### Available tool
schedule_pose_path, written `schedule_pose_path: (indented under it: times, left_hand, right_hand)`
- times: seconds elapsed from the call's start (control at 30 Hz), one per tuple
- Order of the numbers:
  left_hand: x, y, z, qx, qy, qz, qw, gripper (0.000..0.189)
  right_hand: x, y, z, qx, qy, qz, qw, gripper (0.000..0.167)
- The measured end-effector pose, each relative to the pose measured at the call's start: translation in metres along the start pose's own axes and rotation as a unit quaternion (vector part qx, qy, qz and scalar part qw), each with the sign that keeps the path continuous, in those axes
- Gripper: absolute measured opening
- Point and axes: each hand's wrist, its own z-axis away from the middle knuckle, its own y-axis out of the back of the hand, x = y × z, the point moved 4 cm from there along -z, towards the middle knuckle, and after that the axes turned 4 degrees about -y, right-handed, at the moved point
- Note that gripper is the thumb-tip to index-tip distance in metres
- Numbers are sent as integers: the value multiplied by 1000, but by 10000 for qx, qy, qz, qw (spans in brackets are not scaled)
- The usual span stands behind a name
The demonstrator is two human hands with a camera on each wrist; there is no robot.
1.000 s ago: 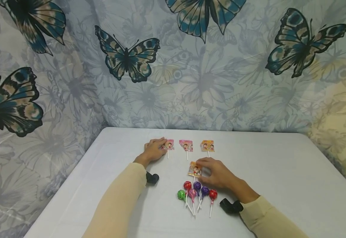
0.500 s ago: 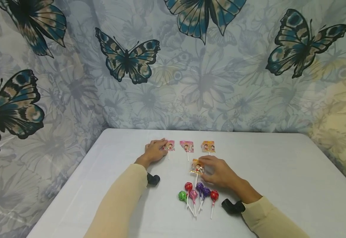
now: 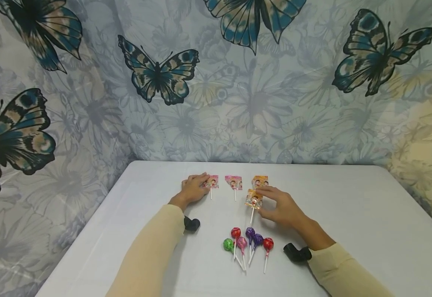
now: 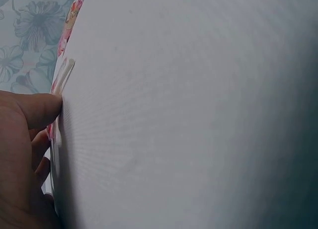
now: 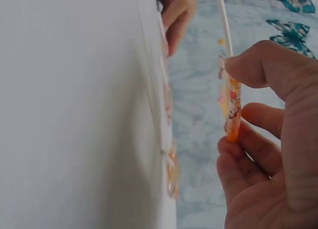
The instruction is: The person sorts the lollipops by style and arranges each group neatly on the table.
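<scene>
Between thumb and fingers of my right hand (image 3: 284, 208) is an orange flat-wrapped lollipop (image 3: 253, 199), its white stick pointing toward me. The right wrist view shows this orange wrapper (image 5: 233, 110) raised off the table. Just behind it, partly covered in the head view, lies another orange lollipop (image 3: 261, 180). My left hand (image 3: 193, 188) is at the far left of the row, pinching the edge of a pink-wrapped lollipop (image 3: 213, 182). In the left wrist view its thumb lies over the stick (image 4: 63, 76). A second pink lollipop (image 3: 233, 182) lies between the two hands.
Nearer to me on the white table (image 3: 108, 247) several ball lollipops lie in a cluster: a green one (image 3: 228, 244), a pink one (image 3: 241, 242), red ones (image 3: 268, 243) and purple ones (image 3: 258, 239). A butterfly-print cloth (image 3: 256, 123) hangs behind the table.
My right hand has carried the orange lollipop away from the ball cluster, farther back and slightly right, up to the orange one in the row. The left hand has stayed in place.
</scene>
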Motion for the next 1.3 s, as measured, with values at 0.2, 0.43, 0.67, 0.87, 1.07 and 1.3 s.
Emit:
schedule_pose_path:
  times: [0.2,0.43,0.67,0.87,1.07,1.3]
  left_hand:
    - [1,2,0,33,-3,-16,10000,56]
    - [2,-2,2,-15,-48,-26,10000,56]
    - [3,-1,1,18,-37,20,10000,56]
    - [2,0,1,45,-17,44,10000,56]
    - [1,1,2,74,47,72,9999,56]
    - [3,0,2,62,-25,61,10000,57]
  right_hand:
    - [5,13,0,75,-7,79,9999,56]
    - [16,24,1,112,57,60,9999,56]
    - [33,40,-6,85,-187,219,9996,54]
    - [51,48,-12,-45,-481,301,9984,54]
    - [65,55,-18,-125,-603,419,9972,54]
    - [82,57,-21,-324,-1015,242,9940,55]
